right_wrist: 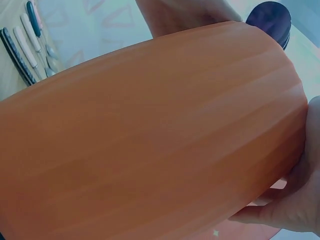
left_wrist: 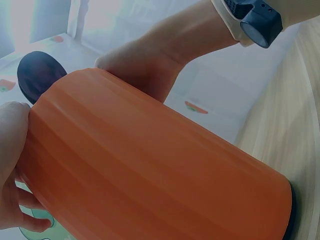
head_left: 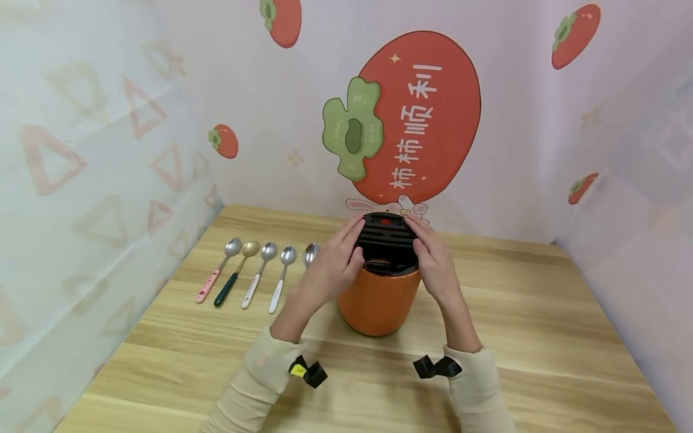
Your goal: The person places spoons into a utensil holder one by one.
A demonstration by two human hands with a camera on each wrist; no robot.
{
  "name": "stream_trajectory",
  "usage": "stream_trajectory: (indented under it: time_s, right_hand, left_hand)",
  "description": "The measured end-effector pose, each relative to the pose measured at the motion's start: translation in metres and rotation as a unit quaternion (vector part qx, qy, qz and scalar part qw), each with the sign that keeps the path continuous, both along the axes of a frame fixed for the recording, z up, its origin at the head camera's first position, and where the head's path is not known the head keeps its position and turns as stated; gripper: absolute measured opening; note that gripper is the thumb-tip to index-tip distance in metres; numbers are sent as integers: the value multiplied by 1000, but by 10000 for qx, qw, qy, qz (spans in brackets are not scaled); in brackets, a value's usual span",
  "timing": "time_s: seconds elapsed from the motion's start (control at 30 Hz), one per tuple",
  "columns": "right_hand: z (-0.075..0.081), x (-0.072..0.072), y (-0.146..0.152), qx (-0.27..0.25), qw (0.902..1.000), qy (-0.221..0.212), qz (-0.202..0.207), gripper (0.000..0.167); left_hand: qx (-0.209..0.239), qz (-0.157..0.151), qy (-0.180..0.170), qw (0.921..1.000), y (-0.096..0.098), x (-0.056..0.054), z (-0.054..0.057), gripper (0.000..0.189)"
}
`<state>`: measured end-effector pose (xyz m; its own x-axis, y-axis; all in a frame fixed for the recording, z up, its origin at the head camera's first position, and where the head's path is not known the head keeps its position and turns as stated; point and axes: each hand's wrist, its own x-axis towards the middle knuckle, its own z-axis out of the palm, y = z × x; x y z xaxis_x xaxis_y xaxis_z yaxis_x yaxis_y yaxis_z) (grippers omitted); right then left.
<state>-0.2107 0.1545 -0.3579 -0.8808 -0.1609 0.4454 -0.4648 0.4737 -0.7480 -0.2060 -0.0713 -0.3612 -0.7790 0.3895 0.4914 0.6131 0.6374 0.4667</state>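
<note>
An orange utensil holder (head_left: 379, 307) with ribbed sides and a black slotted top (head_left: 385, 236) stands upright on the wooden table. My left hand (head_left: 334, 264) holds it from the left near the upper rim, thumb along the near side and fingers reaching toward the back. From the right, my right hand (head_left: 435, 264) grips the upper part in the same way. Both wrist views are mostly filled by the orange wall. Beyond its rim, the black top shows as a dark disc (left_wrist: 41, 76) in the left wrist view.
Several spoons lie in a row left of the holder, including a pink-handled spoon (head_left: 219, 270), a dark green-handled spoon (head_left: 236, 273) and a white-handled spoon (head_left: 283, 278). My left hand partly covers the nearest spoon (head_left: 310, 253). Patterned walls stand behind and on both sides.
</note>
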Motion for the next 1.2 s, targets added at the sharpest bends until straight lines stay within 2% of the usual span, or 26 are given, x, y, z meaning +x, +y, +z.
stream_trajectory:
  time_s: [0.2, 0.3, 0.4, 0.53, 0.77, 0.83, 0.97, 1.07, 1.2]
  right_hand:
    - [-1, -1, -2, 1, 10000, 74, -39, 47]
    - [0, -1, -2, -45, 9999, 100, -46, 47]
    - [0, -1, -1, -28, 9999, 64, -73, 48]
    - [1, 0, -1, -21, 9999, 41, -109, 48]
    - [0, 0, -1, -57, 9999, 68, -63, 48]
    - [1, 1, -1, -62, 9999, 70, -53, 47]
    - [1, 0, -1, -106, 9999, 84, -46, 47]
    - [2, 0, -2, -143, 9998, 100, -45, 47]
    - [0, 0, -3, -174, 9998, 126, -32, 48]
  left_hand:
    - [13, 8, -53, 10000, -1, 0, 0, 58]
    - [-17, -26, -174, 9998, 0, 0, 4, 58]
    - [37, -86, -324, 9994, -2, 4, 8, 59]
    - [52, -13, -471, 9989, -13, 9, 8, 58]
    - [-5, 271, -964, 9950, -45, 7, -12, 53]
    - [-169, 354, -977, 9944, -53, 5, -19, 49]
    - [-732, 624, -783, 9923, -63, -1, -35, 40]
    - [-1100, 891, -838, 9864, -67, -3, -46, 33]
    - [-1250, 1222, -1261, 9765, -72, -4, -61, 17]
